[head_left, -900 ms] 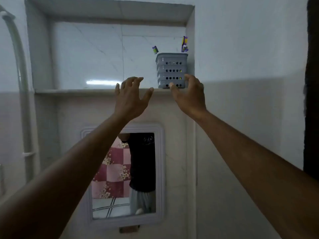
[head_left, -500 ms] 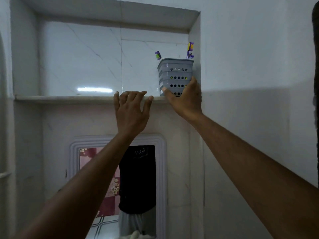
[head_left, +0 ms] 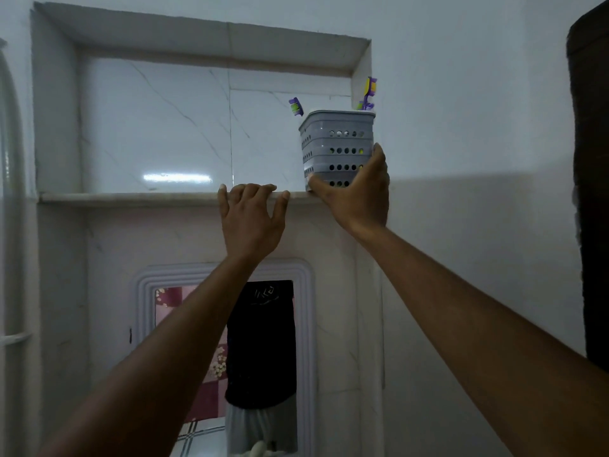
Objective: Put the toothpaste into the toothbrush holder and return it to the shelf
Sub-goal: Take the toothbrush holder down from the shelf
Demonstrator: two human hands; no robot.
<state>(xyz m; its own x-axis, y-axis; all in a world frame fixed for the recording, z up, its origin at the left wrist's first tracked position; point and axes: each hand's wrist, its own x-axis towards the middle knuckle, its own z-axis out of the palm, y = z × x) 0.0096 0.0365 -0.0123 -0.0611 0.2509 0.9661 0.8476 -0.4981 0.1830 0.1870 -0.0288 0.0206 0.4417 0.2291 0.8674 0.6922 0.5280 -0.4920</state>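
pale marble tiles line a recessed wall niche, and its shelf (head_left: 131, 196) runs along the bottom, high up at arm's reach. below it hangs a framed mirror (head_left: 227, 357).

at the far right end of the niche stands the grey perforated toothbrush holder (head_left: 336, 150), tight against the right side wall, with two toothbrushes (head_left: 368, 92) poking above its rim. the toothpaste cannot be made out; it may be inside the holder, hidden by the walls.

the right hand (head_left: 357, 196) wraps the holder's lower right corner, thumb across the front base and fingers up the right side, grasping it. the left hand (head_left: 252, 219) is released, holding nothing, fingertips hooked over the shelf's front lip just left of the holder.

risks from here: the holder's base sits close to the front edge, so letting go too soon, or dragging the fingers as they withdraw, could tip it forward off the shelf. the tall brushes make it top-heavy, and the side wall leaves little room for the fingers to slip out cleanly.

compared with half a second earlier, the right hand has closed more fully around the holder's base, and the left hand has settled onto the shelf edge, while the holder sits in much the same spot.
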